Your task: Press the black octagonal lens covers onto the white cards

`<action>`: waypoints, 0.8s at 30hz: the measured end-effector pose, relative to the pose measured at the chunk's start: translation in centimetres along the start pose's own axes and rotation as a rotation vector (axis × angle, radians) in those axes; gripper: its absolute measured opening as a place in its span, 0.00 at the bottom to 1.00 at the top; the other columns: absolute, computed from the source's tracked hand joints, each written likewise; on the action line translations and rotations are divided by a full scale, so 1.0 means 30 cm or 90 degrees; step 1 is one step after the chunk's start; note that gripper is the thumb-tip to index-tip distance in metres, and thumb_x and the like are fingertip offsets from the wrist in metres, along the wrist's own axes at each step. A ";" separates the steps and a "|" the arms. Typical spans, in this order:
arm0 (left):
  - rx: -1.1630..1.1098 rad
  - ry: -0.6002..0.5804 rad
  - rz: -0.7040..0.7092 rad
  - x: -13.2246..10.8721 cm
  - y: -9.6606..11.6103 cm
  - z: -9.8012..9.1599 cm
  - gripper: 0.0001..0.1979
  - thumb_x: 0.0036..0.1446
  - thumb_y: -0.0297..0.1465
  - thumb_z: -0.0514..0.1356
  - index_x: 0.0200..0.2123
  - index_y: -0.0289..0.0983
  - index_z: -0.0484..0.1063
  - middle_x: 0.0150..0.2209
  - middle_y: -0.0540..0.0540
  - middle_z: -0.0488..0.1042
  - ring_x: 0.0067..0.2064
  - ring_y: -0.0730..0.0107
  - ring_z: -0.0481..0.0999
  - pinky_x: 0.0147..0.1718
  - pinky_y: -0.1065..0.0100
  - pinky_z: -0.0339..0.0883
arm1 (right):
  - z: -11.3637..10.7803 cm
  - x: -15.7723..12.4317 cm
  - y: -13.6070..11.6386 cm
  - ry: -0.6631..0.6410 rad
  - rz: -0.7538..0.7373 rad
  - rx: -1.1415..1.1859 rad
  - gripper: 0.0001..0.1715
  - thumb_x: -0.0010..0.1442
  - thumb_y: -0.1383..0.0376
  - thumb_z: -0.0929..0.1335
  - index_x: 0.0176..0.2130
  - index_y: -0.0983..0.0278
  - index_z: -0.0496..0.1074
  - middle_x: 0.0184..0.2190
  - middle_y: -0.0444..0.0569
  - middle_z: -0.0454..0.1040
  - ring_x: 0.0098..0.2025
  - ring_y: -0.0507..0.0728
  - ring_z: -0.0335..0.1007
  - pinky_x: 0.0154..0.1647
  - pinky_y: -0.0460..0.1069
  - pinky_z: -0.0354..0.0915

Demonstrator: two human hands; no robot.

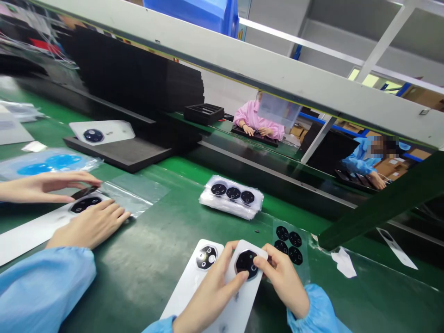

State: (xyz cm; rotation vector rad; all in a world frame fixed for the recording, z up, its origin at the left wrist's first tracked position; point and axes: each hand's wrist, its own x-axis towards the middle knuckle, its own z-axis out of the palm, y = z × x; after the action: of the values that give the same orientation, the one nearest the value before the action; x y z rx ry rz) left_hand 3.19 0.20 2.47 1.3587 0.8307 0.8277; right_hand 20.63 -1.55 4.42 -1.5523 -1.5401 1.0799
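Near the bottom centre, a white phone back panel [239, 300] with a dark round camera area is held between both hands. My left hand [211, 291] grips its left edge, thumb by the camera area. On the right edge sits my right hand [284, 277], its thumb pressing the dark circle. A second white panel [189, 286] lies on the green table just left of it, partly under my left hand. Beyond the hands rests a stack of clear film packs [231, 210] with black discs on top. A clear sheet [303, 273] with several black discs lies beside my right hand.
At the left, another person's hands [86, 224] work on a white panel [33, 231]. Behind them a panel [118, 132] lies on a black foam tray [138, 155]. A green post [381, 203] slants at right, near a paper scrap [344, 262]. Two people sit across.
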 end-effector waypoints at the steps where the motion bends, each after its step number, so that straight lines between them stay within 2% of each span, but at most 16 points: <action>1: -0.026 -0.002 -0.015 0.001 0.001 0.000 0.19 0.57 0.31 0.57 0.51 0.47 0.59 0.52 0.52 0.68 0.48 0.65 0.70 0.44 0.70 0.63 | -0.005 0.004 -0.003 -0.017 0.005 0.033 0.20 0.59 0.51 0.62 0.26 0.63 0.59 0.21 0.39 0.57 0.25 0.50 0.54 0.26 0.46 0.52; 5: -0.088 -0.018 -0.048 0.004 0.004 0.003 0.20 0.56 0.30 0.58 0.52 0.48 0.58 0.50 0.53 0.69 0.47 0.66 0.71 0.43 0.70 0.64 | -0.030 0.016 -0.032 -0.078 0.004 0.116 0.21 0.57 0.49 0.64 0.27 0.64 0.61 0.23 0.40 0.59 0.26 0.50 0.55 0.27 0.46 0.53; 11: -0.066 -0.033 -0.036 0.003 0.014 0.001 0.20 0.57 0.34 0.58 0.51 0.46 0.57 0.50 0.51 0.69 0.46 0.66 0.71 0.43 0.70 0.64 | -0.045 0.018 -0.053 -0.129 -0.001 0.141 0.18 0.53 0.54 0.69 0.30 0.65 0.62 0.26 0.41 0.62 0.29 0.50 0.58 0.30 0.46 0.56; 16: -0.028 -0.017 -0.009 0.000 -0.006 0.001 0.18 0.58 0.36 0.57 0.51 0.45 0.57 0.47 0.49 0.70 0.44 0.65 0.72 0.43 0.69 0.63 | -0.026 0.009 -0.010 -0.082 -0.027 0.099 0.17 0.56 0.54 0.66 0.29 0.64 0.61 0.24 0.39 0.60 0.26 0.50 0.57 0.27 0.45 0.55; 20: -0.022 -0.018 0.008 0.000 -0.001 0.002 0.12 0.59 0.36 0.55 0.46 0.42 0.62 0.45 0.48 0.71 0.47 0.63 0.70 0.46 0.69 0.61 | -0.013 0.014 0.012 -0.048 -0.024 0.088 0.19 0.57 0.51 0.65 0.28 0.64 0.62 0.23 0.41 0.62 0.26 0.51 0.61 0.26 0.46 0.58; 22: -0.043 -0.010 -0.001 0.001 0.013 0.002 0.11 0.58 0.36 0.56 0.44 0.42 0.64 0.46 0.48 0.71 0.48 0.63 0.69 0.47 0.69 0.61 | -0.011 0.020 0.011 -0.044 -0.013 0.112 0.20 0.56 0.50 0.65 0.28 0.64 0.63 0.23 0.41 0.63 0.25 0.51 0.62 0.25 0.46 0.59; 24: -0.070 -0.015 -0.037 0.003 0.030 0.002 0.11 0.59 0.38 0.55 0.43 0.41 0.64 0.43 0.48 0.72 0.44 0.64 0.71 0.43 0.69 0.62 | -0.011 0.026 0.005 -0.046 -0.003 0.136 0.22 0.55 0.48 0.65 0.27 0.64 0.63 0.22 0.41 0.63 0.24 0.51 0.61 0.24 0.46 0.59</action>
State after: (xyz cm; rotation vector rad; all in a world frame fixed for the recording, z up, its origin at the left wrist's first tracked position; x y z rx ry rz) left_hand 3.26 0.27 3.37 1.2392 0.7918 0.7992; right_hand 20.95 -0.76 4.36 -1.3775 -1.4228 1.2655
